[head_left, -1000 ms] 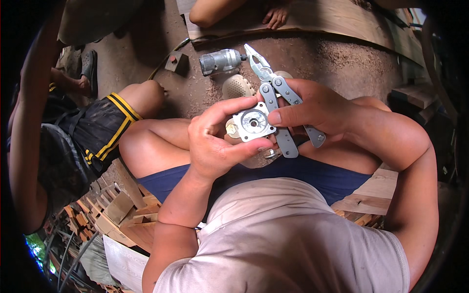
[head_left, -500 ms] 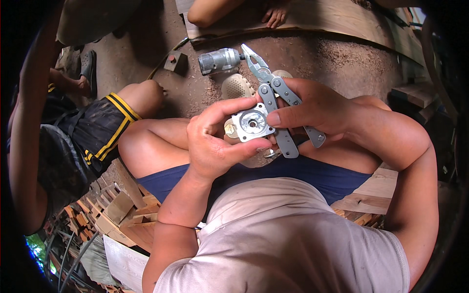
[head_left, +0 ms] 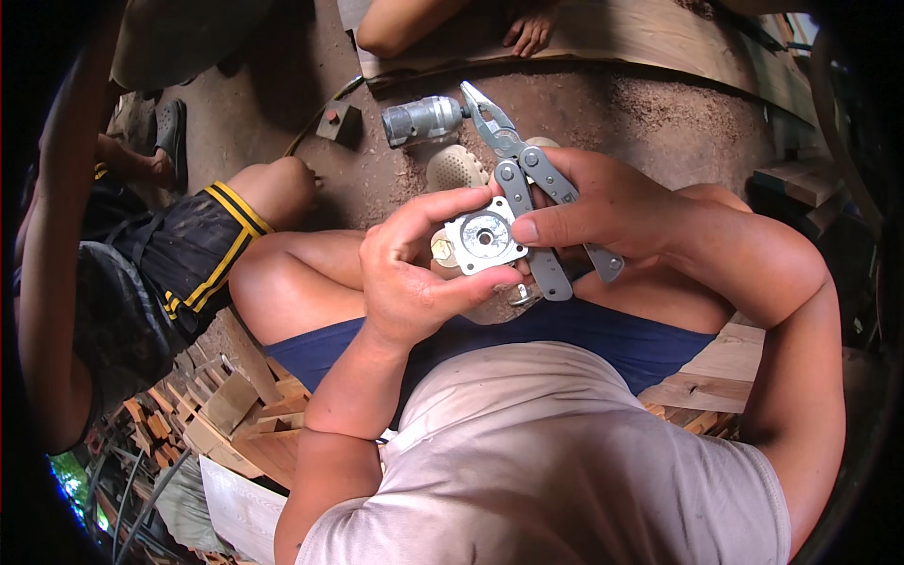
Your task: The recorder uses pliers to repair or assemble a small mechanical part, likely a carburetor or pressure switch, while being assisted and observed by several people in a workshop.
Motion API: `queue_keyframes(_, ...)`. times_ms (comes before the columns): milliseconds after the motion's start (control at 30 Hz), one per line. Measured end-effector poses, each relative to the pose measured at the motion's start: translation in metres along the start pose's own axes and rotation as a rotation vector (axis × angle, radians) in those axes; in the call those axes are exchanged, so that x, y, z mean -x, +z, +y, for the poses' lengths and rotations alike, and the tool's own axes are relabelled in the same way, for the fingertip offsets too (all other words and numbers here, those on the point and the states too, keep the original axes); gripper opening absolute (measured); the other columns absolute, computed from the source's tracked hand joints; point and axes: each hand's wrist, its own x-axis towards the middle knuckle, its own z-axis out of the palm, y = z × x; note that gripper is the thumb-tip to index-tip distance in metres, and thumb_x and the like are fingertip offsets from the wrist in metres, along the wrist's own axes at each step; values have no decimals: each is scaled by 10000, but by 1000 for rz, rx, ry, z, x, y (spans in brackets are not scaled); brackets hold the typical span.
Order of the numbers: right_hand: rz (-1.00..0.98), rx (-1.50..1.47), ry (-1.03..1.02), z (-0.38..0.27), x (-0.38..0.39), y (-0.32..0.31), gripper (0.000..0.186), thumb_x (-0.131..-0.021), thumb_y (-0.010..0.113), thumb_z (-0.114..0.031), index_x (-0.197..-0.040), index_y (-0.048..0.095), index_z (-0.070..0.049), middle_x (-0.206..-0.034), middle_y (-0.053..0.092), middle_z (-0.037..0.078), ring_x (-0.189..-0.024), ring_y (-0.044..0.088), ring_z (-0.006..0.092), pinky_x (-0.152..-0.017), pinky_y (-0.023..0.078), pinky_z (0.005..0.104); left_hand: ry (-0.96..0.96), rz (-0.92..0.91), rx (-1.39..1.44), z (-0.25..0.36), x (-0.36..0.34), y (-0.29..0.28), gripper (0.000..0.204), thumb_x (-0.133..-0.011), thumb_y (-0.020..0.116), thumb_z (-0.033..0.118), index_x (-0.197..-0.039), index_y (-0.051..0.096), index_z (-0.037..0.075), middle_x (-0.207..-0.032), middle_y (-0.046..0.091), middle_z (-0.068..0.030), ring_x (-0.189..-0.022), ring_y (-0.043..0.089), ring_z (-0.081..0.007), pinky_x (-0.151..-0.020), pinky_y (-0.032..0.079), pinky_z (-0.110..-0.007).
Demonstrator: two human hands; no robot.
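1. Left hand [head_left: 410,273]: closed around a small square metal plate [head_left: 485,240] with a round hub at its middle; the thumb lies under the plate's lower edge and the fingertips curl over its upper left corner.
2. Square metal plate: held above the person's lap, face up toward the camera, between both hands.
3. Right hand [head_left: 607,202]: its grip is wrapped around the grey handles of folding pliers [head_left: 527,188]; the thumb tip is pressed against the plate's right edge.
4. Folding pliers: the handles are splayed below the hand, and the jaws point up and left over the ground.
5. Grey metal cylinder [head_left: 421,120]: laid on the dirt floor, just beside the plier tips.
6. Pale perforated cap [head_left: 457,169]: on the floor, below the cylinder.
7. Small wooden block [head_left: 337,122]: left of the cylinder.
8. Another person's leg [head_left: 212,240] in black shorts with yellow stripes: at the left.
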Motion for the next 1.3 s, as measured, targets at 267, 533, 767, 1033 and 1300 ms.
queue_keyframes(267, 9, 33, -67, -1, 1, 3, 470, -800, 750, -260, -1173, 536, -70, -916, 549, 0, -772, 508, 80, -629, 426, 232, 43, 0, -15, -1, 0, 0, 599, -612, 880, 40, -1141, 619, -62, -1105, 664, -155, -994, 635, -173, -883, 509, -299)
queue_keyframes(533, 10, 98, -76, -2, 2, 2, 445, -808, 743, -232, -1170, 537, -75, -916, 557, -1, -775, 512, 78, -628, 435, 233, 138, -4, -121, -4, -1, -1, 605, -602, 889, 69, -1134, 627, -52, -1086, 672, -161, -974, 652, -185, -864, 522, -302)
queue_keyframes(767, 13, 138, -119, 0, 1, 0, 439, -810, 745, -215, -1167, 538, -64, -944, 575, 4, -831, 527, 80, -700, 450, 236, 155, -1, -177, -5, -1, -1, 616, -591, 900, 97, -1126, 632, -52, -1074, 678, -159, -962, 656, -181, -856, 522, -294)
queue_keyframes(1033, 14, 221, -158, 3, -1, -2, 428, -826, 735, -214, -1171, 538, -57, -980, 590, 10, -893, 539, 90, -793, 460, 257, 163, 4, -174, -7, 0, -1, 616, -593, 900, 110, -1125, 633, -50, -1065, 682, -161, -952, 664, -183, -848, 526, -292)
queue_keyframes(1300, -13, 253, -181, 3, -3, -5, 432, -827, 738, -216, -1171, 529, -58, -988, 594, 10, -913, 540, 89, -815, 460, 264, 226, -19, -249, -6, -2, -3, 621, -592, 902, 118, -1123, 628, -49, -1062, 683, -176, -951, 671, -196, -847, 532, -301)
